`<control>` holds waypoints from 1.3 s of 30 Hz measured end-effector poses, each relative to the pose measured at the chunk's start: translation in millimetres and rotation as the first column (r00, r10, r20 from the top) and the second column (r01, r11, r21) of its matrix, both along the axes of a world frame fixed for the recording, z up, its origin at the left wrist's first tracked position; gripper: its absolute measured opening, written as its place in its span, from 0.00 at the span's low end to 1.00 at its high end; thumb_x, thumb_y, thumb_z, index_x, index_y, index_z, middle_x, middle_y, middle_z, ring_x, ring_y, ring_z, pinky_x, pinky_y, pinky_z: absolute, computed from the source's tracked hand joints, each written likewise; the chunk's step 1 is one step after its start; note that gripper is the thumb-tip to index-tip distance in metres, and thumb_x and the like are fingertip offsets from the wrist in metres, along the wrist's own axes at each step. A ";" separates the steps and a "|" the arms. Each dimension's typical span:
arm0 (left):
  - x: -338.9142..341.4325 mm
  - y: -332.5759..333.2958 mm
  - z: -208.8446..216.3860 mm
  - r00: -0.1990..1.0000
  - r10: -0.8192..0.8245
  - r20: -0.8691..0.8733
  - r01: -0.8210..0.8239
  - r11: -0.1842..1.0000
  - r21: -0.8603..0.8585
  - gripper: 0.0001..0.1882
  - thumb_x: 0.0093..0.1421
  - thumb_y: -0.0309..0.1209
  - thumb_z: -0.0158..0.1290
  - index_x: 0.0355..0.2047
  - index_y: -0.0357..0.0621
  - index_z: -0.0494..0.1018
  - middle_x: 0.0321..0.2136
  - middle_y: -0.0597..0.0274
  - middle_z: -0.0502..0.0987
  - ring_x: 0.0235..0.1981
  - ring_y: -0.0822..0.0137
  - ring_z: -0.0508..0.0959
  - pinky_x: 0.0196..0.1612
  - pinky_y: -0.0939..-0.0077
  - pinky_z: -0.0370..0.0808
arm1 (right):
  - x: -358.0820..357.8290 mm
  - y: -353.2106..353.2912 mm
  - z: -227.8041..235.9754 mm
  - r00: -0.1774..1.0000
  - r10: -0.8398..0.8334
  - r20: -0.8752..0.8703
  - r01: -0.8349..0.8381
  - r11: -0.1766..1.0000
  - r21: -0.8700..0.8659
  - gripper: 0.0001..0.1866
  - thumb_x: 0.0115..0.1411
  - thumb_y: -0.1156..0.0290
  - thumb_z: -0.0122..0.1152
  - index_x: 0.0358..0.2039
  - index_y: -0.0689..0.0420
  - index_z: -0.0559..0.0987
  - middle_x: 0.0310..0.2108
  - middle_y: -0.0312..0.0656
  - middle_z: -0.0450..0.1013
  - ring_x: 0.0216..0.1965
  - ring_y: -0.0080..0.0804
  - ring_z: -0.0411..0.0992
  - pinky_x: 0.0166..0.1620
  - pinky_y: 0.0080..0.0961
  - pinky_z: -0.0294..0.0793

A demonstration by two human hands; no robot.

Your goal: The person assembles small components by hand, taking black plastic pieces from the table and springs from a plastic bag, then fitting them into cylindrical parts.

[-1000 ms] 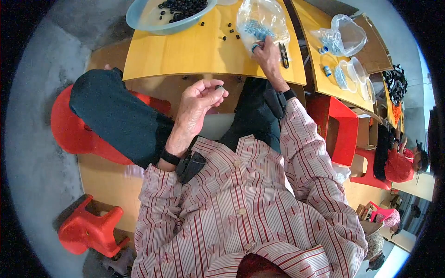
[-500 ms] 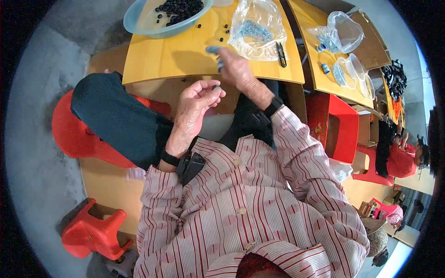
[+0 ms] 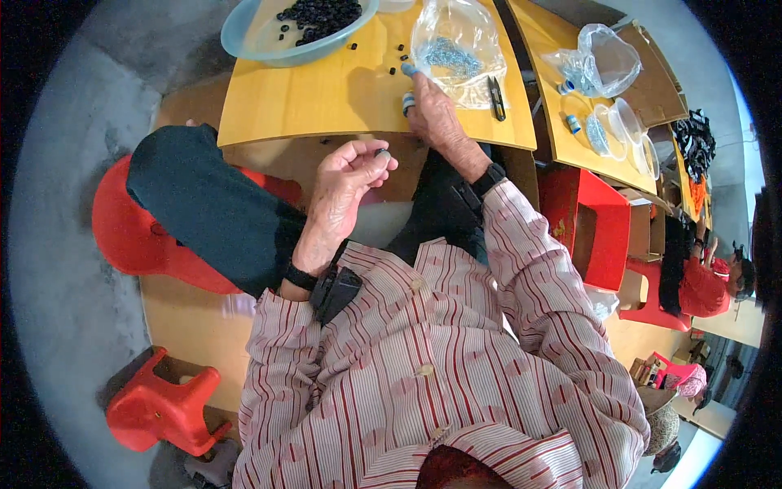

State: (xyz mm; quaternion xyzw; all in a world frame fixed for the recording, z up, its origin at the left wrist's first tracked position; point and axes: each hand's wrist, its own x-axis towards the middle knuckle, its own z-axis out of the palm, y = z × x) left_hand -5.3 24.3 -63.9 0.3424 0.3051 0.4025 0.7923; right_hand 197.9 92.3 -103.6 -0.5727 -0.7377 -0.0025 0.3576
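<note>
My left hand is closed in a pinch just off the table's front edge, holding a small black cap-like piece between thumb and fingertips. Over the table, my right hand has thumb and forefinger apart, both tips wrapped in blue coverings. Nothing shows between them. Its forefinger lies next to a clear plastic bag with a heap of small silvery-blue pieces on it. A few loose black pieces lie beside that fingertip. At the back left stands a pale blue basin with many black pieces.
Black thread snips lie on the bag's right side. A second yellow table to the right bears another plastic bag and clear tubs. Red stools stand at the left. Another person sits far right.
My right hand has moved right across the table toward the plastic bag, its fingers now beside it. My left hand keeps its pinch on the black piece in the same place.
</note>
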 end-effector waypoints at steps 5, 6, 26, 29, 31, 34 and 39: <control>0.9 0.0 -0.4 1.000 -0.005 -0.007 0.005 1.000 0.007 0.13 0.55 0.26 0.55 0.41 0.37 0.70 0.30 0.60 0.77 0.29 0.76 0.72 0.34 0.84 0.69 | -3.3 14.2 -3.9 0.997 -0.072 0.000 0.072 0.992 -0.105 0.25 0.51 0.77 0.49 0.51 0.64 0.61 0.41 0.62 0.67 0.44 0.60 0.65 0.48 0.44 0.66; 1.1 0.0 -0.4 1.000 -0.007 -0.008 0.007 1.000 0.008 0.13 0.55 0.26 0.55 0.41 0.37 0.70 0.30 0.60 0.77 0.29 0.76 0.72 0.34 0.84 0.69 | -5.8 17.2 -6.3 0.998 -0.069 -0.010 0.068 0.994 -0.089 0.25 0.52 0.77 0.49 0.52 0.65 0.60 0.43 0.62 0.66 0.45 0.60 0.64 0.49 0.44 0.65; 1.8 -5.3 2.0 0.996 0.020 -0.085 -0.022 1.000 -0.017 0.15 0.54 0.29 0.56 0.41 0.39 0.71 0.30 0.62 0.77 0.29 0.77 0.72 0.36 0.83 0.69 | -11.1 88.4 -22.8 0.991 -0.130 0.007 0.130 0.991 -0.014 0.34 0.55 0.50 0.54 0.53 0.63 0.63 0.52 0.59 0.60 0.53 0.56 0.59 0.55 0.42 0.60; 2.0 -4.4 3.8 0.996 0.040 -0.081 -0.042 0.999 -0.024 0.14 0.54 0.29 0.56 0.41 0.39 0.71 0.30 0.62 0.77 0.29 0.77 0.72 0.36 0.83 0.69 | -22.5 90.5 -28.3 0.996 -0.089 0.019 0.089 0.996 -0.011 0.31 0.55 0.52 0.55 0.51 0.64 0.65 0.51 0.55 0.61 0.52 0.54 0.60 0.54 0.41 0.62; 3.5 -3.7 5.8 0.997 0.029 -0.067 -0.031 0.999 -0.019 0.14 0.54 0.29 0.56 0.41 0.39 0.71 0.30 0.62 0.77 0.28 0.77 0.72 0.35 0.83 0.69 | -36.1 90.1 -32.6 0.998 -0.036 0.059 0.031 0.996 0.085 0.27 0.55 0.56 0.55 0.48 0.66 0.67 0.48 0.54 0.64 0.50 0.52 0.61 0.53 0.40 0.63; 3.2 -3.3 4.9 0.997 0.025 -0.073 -0.025 1.000 -0.010 0.14 0.55 0.28 0.55 0.41 0.39 0.71 0.30 0.62 0.77 0.28 0.78 0.72 0.34 0.84 0.69 | -57.7 83.8 -36.4 0.992 0.075 0.106 -0.085 0.991 0.100 0.24 0.56 0.59 0.54 0.45 0.66 0.69 0.45 0.54 0.67 0.50 0.51 0.62 0.54 0.39 0.62; 3.4 -2.8 4.7 0.996 0.048 -0.081 -0.049 0.999 -0.011 0.14 0.55 0.28 0.56 0.41 0.38 0.71 0.30 0.62 0.77 0.27 0.78 0.71 0.33 0.85 0.69 | -67.6 73.0 -32.9 0.989 0.115 0.092 -0.127 0.981 0.144 0.22 0.56 0.60 0.54 0.44 0.66 0.70 0.45 0.53 0.68 0.49 0.50 0.63 0.54 0.38 0.61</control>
